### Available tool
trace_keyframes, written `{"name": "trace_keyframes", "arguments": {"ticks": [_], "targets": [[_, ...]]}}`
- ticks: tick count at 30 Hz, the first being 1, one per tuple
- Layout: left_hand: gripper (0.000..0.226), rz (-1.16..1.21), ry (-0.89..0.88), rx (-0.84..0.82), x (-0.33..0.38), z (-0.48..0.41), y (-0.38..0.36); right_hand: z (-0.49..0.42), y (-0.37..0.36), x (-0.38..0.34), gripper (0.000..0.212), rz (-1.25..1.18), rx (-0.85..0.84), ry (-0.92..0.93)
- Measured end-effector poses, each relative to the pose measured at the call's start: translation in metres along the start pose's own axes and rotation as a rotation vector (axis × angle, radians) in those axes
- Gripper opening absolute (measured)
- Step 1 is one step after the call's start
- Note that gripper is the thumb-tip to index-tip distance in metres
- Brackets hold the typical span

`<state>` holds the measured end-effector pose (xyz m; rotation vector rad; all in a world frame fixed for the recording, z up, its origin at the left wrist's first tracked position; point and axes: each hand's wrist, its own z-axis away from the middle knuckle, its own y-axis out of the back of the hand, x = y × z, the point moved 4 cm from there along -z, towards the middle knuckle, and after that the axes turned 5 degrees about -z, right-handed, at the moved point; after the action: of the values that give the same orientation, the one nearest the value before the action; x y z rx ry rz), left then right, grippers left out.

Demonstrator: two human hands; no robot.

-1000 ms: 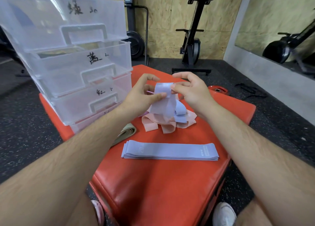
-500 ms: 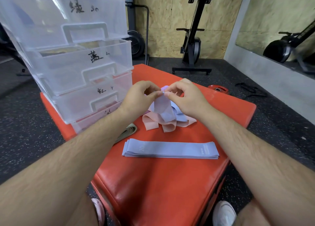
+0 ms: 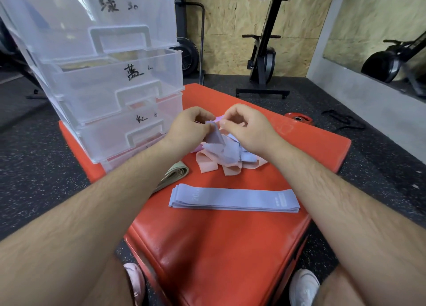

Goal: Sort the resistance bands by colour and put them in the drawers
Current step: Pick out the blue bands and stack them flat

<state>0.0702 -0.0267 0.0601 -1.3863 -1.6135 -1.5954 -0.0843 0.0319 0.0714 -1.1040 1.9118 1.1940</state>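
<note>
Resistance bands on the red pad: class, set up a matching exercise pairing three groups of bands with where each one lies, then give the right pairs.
Column 1:
1. flat blue stack
2. pink bands
3. green bands

Column 2:
A. loose heap under both hands
B. folded beside the drawers, by the left forearm
C. laid out straight, nearest the person

Pairs: 1-C, 2-A, 3-B.

Four clear stacked drawers (image 3: 110, 79), one flat stack of lilac bands (image 3: 234, 198), one green folded bundle (image 3: 174, 173), one tangled pink-and-lilac heap (image 3: 221, 160), two hands
</note>
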Motion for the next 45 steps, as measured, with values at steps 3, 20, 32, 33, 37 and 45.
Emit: {"name": "trace_keyframes", "arguments": {"ticks": [3,20,32,33,37,45], "targets": [[0.02,-0.149,-0.157,-0.037,0.007,0.008,0.003,-0.008,-0.003,0.005,0.025,0.039,-0.106,-0.015],[0.023,0.138,0.016,0.043,-0.029,0.003,0.048,0.0,0.021,0.043,0.013,0.451,-0.35,-0.221],[0.018,0.1,0.163,-0.039,-0.06,0.019,0.044,0.046,0.101,0.067,0.01,0.599,-0.359,-0.358],[0.018,0.047,0.166,-0.057,-0.065,0.023,0.039,0.05,0.106,0.067,0.007,0.58,-0.366,-0.386],[0.015,-0.188,0.134,-0.073,-0.078,0.037,0.023,0.071,0.115,0.079,0.008,0.51,-0.402,-0.501],[0.02,-0.645,-0.076,-0.208,-0.088,0.06,0.014,0.096,0.098,0.097,0.014,0.542,-0.5,-0.55]]}}
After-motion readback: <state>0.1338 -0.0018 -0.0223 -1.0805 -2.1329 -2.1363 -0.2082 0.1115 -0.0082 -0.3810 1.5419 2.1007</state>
